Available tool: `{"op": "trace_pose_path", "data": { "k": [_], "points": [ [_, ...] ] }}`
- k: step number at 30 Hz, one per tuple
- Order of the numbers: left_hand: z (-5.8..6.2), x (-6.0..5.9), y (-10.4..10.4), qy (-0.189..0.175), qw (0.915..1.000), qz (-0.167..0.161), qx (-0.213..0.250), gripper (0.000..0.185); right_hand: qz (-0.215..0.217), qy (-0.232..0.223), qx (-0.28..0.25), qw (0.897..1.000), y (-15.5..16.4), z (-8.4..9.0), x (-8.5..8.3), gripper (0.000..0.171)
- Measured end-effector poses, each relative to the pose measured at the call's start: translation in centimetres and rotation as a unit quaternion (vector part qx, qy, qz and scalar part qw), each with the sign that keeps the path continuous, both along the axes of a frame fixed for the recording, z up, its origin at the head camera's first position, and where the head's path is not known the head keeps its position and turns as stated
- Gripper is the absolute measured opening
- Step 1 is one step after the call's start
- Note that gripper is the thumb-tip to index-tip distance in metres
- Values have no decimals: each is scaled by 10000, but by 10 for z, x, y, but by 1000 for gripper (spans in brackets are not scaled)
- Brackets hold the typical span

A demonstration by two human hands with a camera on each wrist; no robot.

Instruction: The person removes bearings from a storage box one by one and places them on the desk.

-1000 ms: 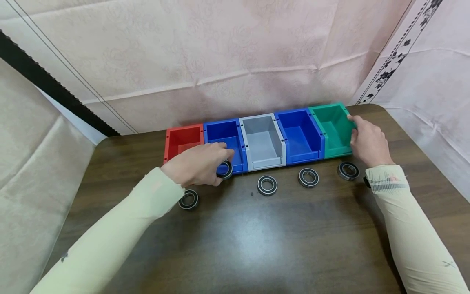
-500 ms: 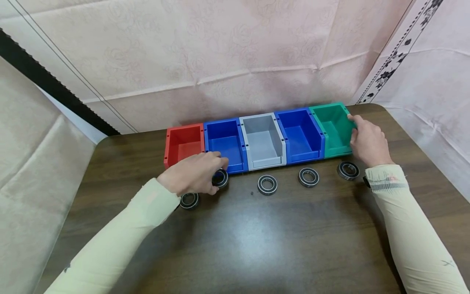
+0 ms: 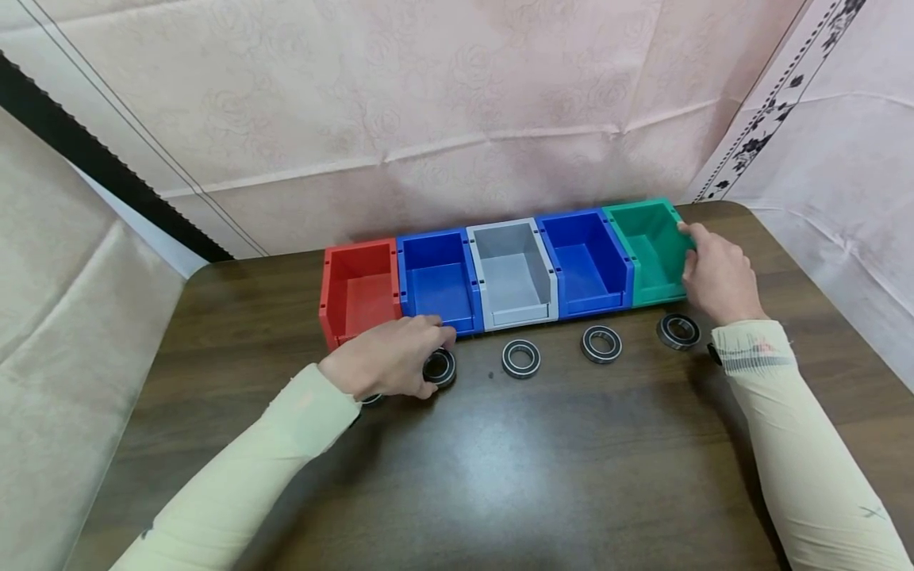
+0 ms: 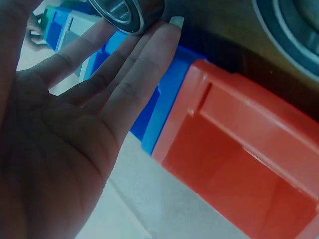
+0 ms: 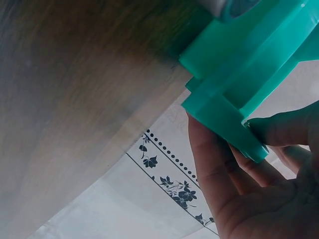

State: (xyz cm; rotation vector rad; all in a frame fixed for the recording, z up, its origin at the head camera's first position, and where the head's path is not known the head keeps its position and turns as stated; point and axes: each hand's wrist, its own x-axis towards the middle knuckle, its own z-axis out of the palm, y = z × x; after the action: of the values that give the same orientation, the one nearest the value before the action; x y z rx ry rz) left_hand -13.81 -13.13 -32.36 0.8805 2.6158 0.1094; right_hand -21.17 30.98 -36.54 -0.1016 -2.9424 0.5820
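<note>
My left hand (image 3: 391, 354) pinches a ball bearing (image 3: 439, 367) just in front of the left blue bin (image 3: 439, 288). In the left wrist view this bearing (image 4: 130, 14) sits at the fingertips; whether it touches the table I cannot tell. Under that wrist, a second bearing (image 3: 373, 399) is mostly hidden. My right hand (image 3: 721, 274) grips the right wall of the green bin (image 3: 651, 242). Thumb and fingers lie on opposite sides of that green wall (image 5: 227, 122) in the right wrist view. Three more bearings lie before the bins: one (image 3: 520, 358), another (image 3: 601, 344) and the rightmost (image 3: 678, 331).
Side by side with the blue and green bins stand a red bin (image 3: 359, 289), a grey bin (image 3: 511, 270) and another blue bin (image 3: 584, 262). They form a row on the brown wooden table (image 3: 500, 476). Pale cloth (image 3: 428, 103) hangs behind the table and at both sides.
From over the left blue bin's front, my left hand has drawn the bearing toward me, first a little left, then slightly right. My right hand stays on the green bin.
</note>
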Motion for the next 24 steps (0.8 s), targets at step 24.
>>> {"op": "trace_pose_path", "data": {
  "k": [24],
  "points": [
    [-14, 3, 9, 131, 9997, -202, -13, 63, 27, 53, -25, 10000, 0, 0, 1, 50]
  ]
}}
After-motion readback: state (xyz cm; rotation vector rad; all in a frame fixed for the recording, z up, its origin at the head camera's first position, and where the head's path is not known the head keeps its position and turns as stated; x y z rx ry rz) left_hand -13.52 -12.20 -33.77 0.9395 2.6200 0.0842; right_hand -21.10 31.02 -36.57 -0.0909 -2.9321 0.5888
